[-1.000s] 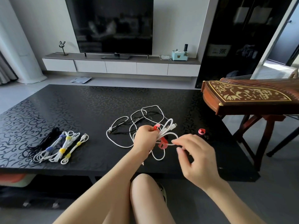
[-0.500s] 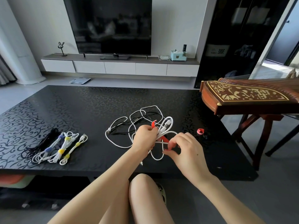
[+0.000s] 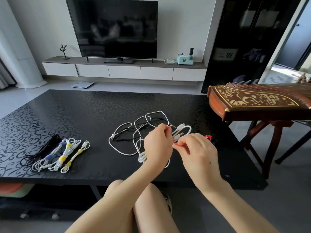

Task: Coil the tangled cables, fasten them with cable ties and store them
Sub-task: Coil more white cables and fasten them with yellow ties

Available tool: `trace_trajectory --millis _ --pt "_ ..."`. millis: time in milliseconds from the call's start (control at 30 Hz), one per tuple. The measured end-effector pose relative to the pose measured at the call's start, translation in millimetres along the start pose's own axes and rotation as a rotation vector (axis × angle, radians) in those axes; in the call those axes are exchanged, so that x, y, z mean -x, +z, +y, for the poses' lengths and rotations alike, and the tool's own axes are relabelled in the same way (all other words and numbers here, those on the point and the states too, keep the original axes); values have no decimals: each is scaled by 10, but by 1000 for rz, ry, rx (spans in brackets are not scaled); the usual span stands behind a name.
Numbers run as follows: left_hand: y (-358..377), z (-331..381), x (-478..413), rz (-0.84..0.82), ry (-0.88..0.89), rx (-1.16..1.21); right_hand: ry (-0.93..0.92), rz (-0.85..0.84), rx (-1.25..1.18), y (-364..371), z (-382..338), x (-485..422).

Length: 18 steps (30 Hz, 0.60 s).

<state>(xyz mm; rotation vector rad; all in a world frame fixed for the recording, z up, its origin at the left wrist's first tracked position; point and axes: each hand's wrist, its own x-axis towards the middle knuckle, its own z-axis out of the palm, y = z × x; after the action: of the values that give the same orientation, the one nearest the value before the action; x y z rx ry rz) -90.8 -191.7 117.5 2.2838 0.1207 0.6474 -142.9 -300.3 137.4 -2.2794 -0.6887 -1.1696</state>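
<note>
Mid-frame, my left hand [image 3: 157, 146] grips the white coil [image 3: 183, 131] steady so my right hand [image 3: 199, 153], pinching the red tie [image 3: 177, 145], can wrap it.

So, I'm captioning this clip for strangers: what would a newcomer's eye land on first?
Centre front, the left hand grips a coiled white cable while the right hand pinches a red cable tie beside it. Tied bundles lie in a row on the left of the black table, and an ornate wooden zither stands off its right edge.
</note>
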Motion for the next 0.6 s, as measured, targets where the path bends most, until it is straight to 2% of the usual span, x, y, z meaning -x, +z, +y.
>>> trace_trajectory --millis 133,200,233,300,367,500,600 --pt "-7 55 19 -4 128 67 -16 13 51 -41 114 -185" --pt "-31 62 19 -61 171 99 -72 -48 43 -55 177 -291" --pt "-43 63 25 -84 172 136 -41 -93 -1 -56 206 -321" --pt "-65 61 38 -108 147 248 206 -176 -176 -70 256 -339" --pt "-89 56 38 -142 105 356 442 -180 -373 -80 326 -304" --pt "-149 41 10 -273 94 528 542 -95 -583 -127 371 -262" --pt "-188 36 53 -349 122 661 646 -68 -851 -148 337 -250"
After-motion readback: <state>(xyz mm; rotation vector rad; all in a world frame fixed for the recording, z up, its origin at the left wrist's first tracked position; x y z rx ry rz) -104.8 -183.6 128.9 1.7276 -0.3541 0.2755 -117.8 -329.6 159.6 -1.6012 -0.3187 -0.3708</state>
